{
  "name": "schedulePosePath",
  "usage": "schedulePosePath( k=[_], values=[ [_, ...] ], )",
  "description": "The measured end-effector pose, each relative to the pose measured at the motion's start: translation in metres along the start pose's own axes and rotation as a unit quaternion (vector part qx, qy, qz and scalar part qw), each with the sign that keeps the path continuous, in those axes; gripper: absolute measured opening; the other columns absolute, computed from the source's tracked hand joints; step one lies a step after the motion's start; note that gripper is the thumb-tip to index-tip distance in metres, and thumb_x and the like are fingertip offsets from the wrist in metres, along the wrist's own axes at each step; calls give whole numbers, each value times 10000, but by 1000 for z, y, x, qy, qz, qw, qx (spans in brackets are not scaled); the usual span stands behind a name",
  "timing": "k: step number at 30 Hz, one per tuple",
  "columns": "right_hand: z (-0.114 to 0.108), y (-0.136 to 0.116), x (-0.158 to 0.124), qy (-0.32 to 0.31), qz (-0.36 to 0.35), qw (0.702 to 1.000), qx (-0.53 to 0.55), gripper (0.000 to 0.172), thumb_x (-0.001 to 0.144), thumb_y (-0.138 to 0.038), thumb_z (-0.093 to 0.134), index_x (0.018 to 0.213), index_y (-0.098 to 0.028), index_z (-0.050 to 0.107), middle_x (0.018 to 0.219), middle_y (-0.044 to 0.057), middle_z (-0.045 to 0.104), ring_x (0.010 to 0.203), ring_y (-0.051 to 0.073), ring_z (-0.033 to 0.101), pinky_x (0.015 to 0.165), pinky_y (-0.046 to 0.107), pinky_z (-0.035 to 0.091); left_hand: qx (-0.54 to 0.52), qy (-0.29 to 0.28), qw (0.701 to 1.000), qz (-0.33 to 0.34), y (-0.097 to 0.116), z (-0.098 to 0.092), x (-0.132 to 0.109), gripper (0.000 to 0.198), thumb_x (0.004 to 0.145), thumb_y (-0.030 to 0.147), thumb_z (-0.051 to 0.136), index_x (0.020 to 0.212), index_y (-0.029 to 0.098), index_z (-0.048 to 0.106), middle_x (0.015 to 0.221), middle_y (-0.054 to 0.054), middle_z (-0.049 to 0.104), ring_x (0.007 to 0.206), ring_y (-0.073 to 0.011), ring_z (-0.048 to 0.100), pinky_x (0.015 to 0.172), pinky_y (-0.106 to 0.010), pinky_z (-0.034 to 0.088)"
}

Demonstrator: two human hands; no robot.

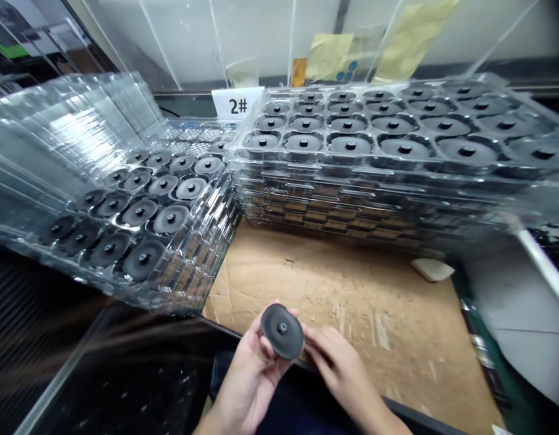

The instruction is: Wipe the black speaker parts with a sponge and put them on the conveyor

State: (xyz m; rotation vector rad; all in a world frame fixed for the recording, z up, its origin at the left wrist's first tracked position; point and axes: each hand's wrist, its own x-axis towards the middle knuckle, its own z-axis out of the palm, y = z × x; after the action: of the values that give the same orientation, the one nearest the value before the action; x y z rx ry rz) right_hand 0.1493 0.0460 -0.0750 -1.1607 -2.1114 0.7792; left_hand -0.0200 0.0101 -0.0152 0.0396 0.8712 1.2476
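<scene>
A round black disc (pixel 279 347) with a small raised stud in its middle is held up near the front edge of the cardboard. My left hand (pixel 256 368) is closed around its left side and underside, with some fingertips showing behind the rim. My right hand (pixel 340 362) is closed too, thumb and forefinger at the disc's right rim; its other fingers are curled and partly hidden. The face with the stud points up toward me.
A clear plastic tray stack (pixel 315 175) at the back holds similar black discs. Another tray stack (pixel 197 266) stands at left, with empty clear trays (pixel 71 139) leaning beyond it. A "2#" card (pixel 238 105), the cardboard sheet (pixel 306 266), a pale wedge (pixel 432 269) and a white bin (pixel 524 302) are around.
</scene>
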Motion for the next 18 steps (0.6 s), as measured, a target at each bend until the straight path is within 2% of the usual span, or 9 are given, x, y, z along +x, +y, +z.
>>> schedulePosePath(
  k=[2, 5, 7, 8, 9, 11, 13, 14, 18],
  values=[
    [-8, -8, 0, 9, 15, 1000, 8, 209, 903, -250, 443, 1004, -213, 623, 768, 29, 674, 680, 149, 635, 596, 241, 539, 17, -3, 1000, -12, -4, 3, 0, 639, 539, 362, 809, 1121, 205, 597, 1210, -134, 607, 1084, -292, 571, 921, -388, 430],
    [-31, -31, 8, 64, 59, 996, 14, 217, 897, -231, 471, 1092, -217, 565, 929, 48, 664, 796, 150, 631, 595, 222, 524, 39, -7, 999, -26, -11, 9, -1, 679, 519, 343, 824, 1139, 213, 582, 1204, -120, 610, 1068, -277, 577, 880, -338, 448],
    [-47, -52, 13, 104, 43, 993, 22, 261, 891, -203, 474, 1146, -218, 525, 980, 54, 642, 840, 154, 612, 639, 238, 512, 61, -8, 998, -31, -15, 15, -1, 645, 559, 324, 808, 1152, 220, 575, 1153, -99, 635, 1030, -248, 591, 852, -304, 452],
    [-53, -63, 15, 110, 7, 994, 26, 284, 884, -179, 470, 1164, -206, 511, 963, 57, 639, 826, 158, 603, 667, 260, 505, 70, -12, 997, -39, -16, 17, -1, 614, 587, 314, 793, 1154, 222, 575, 1125, -92, 646, 1021, -241, 592, 855, -303, 449],
    [-57, -72, 15, 100, -27, 994, 34, 303, 876, -150, 464, 1173, -191, 503, 943, 60, 640, 810, 161, 596, 694, 280, 497, 76, -19, 996, -50, -17, 19, -1, 587, 598, 303, 786, 1144, 223, 585, 1097, -87, 657, 1016, -242, 593, 868, -313, 444],
    [-63, -84, 16, 32, -67, 996, 54, 305, 862, -99, 446, 1148, -178, 512, 913, 52, 649, 789, 157, 589, 724, 290, 481, 79, -28, 995, -60, -17, 22, 0, 591, 544, 291, 813, 1098, 231, 616, 1064, -78, 670, 1007, -263, 594, 888, -345, 439],
    [-65, -89, 18, -39, -53, 996, 64, 273, 855, -79, 431, 1074, -191, 550, 888, 31, 660, 771, 146, 589, 710, 274, 471, 75, -11, 996, -45, -17, 23, 1, 599, 478, 292, 842, 1043, 251, 645, 1043, -58, 678, 987, -263, 601, 884, -349, 443],
    [-65, -89, 19, -47, -42, 996, 58, 252, 857, -87, 427, 1037, -194, 568, 871, 24, 662, 753, 144, 587, 690, 271, 467, 76, -2, 996, -40, -18, 24, 0, 597, 453, 307, 851, 1016, 255, 658, 1022, -48, 683, 978, -257, 602, 886, -345, 441],
    [-66, -86, 22, 79, -73, 994, 4, 257, 860, -108, 404, 1059, -127, 566, 810, 59, 647, 688, 155, 570, 647, 301, 454, 84, -18, 994, -68, -23, 29, -5, 458, 529, 322, 820, 957, 232, 688, 949, -42, 694, 1001, -232, 592, 978, -345, 377]
  ],
)
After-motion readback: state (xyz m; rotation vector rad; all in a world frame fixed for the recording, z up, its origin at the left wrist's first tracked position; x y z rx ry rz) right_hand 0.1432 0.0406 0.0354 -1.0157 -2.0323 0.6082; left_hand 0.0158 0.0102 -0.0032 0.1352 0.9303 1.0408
